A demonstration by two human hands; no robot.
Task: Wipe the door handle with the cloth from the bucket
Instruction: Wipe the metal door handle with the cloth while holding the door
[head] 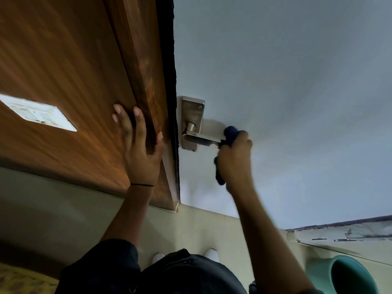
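Near the centre of the frame, a brushed silver metal lever door handle (201, 139) on its rectangular backplate (192, 122) was fixed to the pale grey-blue door (286, 81), close to the door's left edge. The right hand (234, 158) was clenched around a dark blue cloth (230, 132), which was bunched over the free end of the lever; more of the cloth showed below the fist at the wrist side. The hand and the cloth were slightly blurred. The left hand (141, 143) lay open, fingers spread, flat against the brown wood-grain frame (146, 71) just left of the handle, grasping nothing, with a thin black band (142, 184) around its wrist. A white rectangular switch plate (38, 113) sat on the brown wood panel (59, 60) at the left of the frame. At the lower right corner, the rim and inside of a round teal plastic bucket (350, 276) stood on the pale floor (212, 225), well apart from the handle. The dark sleeves and clothing of the person filled the bottom centre.
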